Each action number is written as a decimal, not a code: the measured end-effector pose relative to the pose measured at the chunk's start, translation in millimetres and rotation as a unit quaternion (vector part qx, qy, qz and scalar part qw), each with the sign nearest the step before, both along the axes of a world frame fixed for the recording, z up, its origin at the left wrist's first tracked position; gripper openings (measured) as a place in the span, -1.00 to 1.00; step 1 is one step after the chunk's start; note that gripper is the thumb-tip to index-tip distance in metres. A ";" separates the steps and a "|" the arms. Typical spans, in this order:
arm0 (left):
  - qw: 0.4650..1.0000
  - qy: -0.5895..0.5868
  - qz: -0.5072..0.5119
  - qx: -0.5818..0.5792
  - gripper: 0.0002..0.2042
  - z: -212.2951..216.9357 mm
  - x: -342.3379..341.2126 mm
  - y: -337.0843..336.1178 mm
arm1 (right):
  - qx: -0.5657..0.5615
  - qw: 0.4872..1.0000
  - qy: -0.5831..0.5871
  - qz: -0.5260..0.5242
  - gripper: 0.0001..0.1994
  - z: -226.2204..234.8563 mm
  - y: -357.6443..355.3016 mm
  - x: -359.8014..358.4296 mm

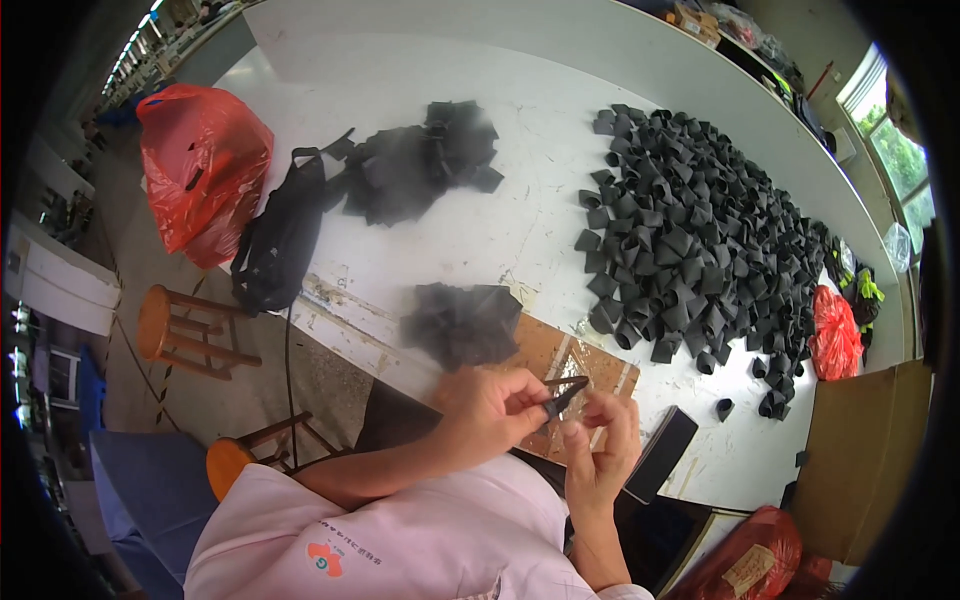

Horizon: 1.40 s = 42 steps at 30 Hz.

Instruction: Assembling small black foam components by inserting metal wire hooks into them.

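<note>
Sleeve: pale pink fabric (400, 540) with a small printed emblem fills the lower edge, covering the person's shoulder and upper arm.
Left hand: the left hand (487, 408) is raised over the near table edge, its fingers curled and pinched shut on the near end of a small black piece (560, 397).
Right hand: the right hand (598, 450) stands just beside the left, fingertips bent in and touching the same black piece from the other side; how firmly it grips, I cannot tell.
Black piece: thin, dark and pointed, it is held between both hands above a brown board (590, 370); its exact kind is too small to make out.
Brown board: lies flat on the white table (480, 230) at the near edge, partly hidden by the hands.
Near pile: a blurred heap of flat black pieces (462, 322) sits on the table just beyond the left hand.
Far pile: a second heap of flat black pieces (415, 165) lies further up the table.
Folded pieces: a wide spread of black folded loops (690, 230) covers the right part of the table, well apart from the hands.
Dark slab: a flat black rectangle (662, 452) lies just right of the right hand.
Bags: a red plastic bag (200, 165) and a black bag (280, 235) hang off the table's left edge.
Stool: a round wooden stool (185, 330) stands on the floor at left.
Cardboard box: a brown box (860, 460) stands at the right.
</note>
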<state>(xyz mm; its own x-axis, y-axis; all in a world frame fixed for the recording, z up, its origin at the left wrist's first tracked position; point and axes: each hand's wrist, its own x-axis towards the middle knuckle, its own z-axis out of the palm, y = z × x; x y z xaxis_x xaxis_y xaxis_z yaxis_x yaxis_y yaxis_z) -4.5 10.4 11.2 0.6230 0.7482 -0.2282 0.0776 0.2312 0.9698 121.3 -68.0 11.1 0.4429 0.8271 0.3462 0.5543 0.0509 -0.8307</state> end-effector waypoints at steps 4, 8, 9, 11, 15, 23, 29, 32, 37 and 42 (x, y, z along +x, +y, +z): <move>0.963 0.046 0.067 0.258 -0.93 2.6 7.9 -12.1 | -0.015 1.000 -0.021 0.006 -0.85 0.2 -1.2 -9.0; 0.849 0.078 0.174 0.492 -0.91 -8.5 14.4 -12.6 | 0.074 0.975 -0.207 -0.027 -0.86 -15.9 16.9 -10.8; 0.848 0.078 0.176 0.493 -0.91 -6.7 14.9 -12.3 | 0.076 0.975 -0.208 -0.026 -0.86 -20.7 18.3 -11.0; 0.978 -0.090 0.187 0.014 -0.95 0.2 16.1 -12.7 | 0.054 0.981 -0.181 -0.045 -0.85 -28.5 17.4 -10.7; 0.884 -0.311 -0.007 -0.349 -0.88 -1.0 -3.6 3.7 | -0.063 0.890 0.448 0.052 -0.94 -15.6 10.4 -0.4; 0.967 -0.103 0.179 0.148 -0.87 -1.7 16.6 -9.9 | -0.072 0.700 0.690 0.169 -0.86 -0.9 11.5 3.4; 0.801 -0.400 -0.028 -0.444 -0.85 26.1 6.2 25.2 | -0.068 0.838 0.508 0.186 -0.81 36.5 37.8 24.9; 0.787 -0.383 -0.046 -0.481 -0.83 6.1 3.4 27.2 | -0.141 0.806 0.540 0.198 -0.80 8.2 43.3 31.2; 0.980 -0.154 0.057 -0.115 -0.79 8.4 7.2 12.2 | -0.116 0.854 0.466 0.201 -0.77 1.5 34.6 27.6; 0.930 -0.076 0.018 0.360 -0.77 26.3 14.6 27.3 | 0.025 0.995 0.085 0.040 -0.76 4.7 24.4 24.7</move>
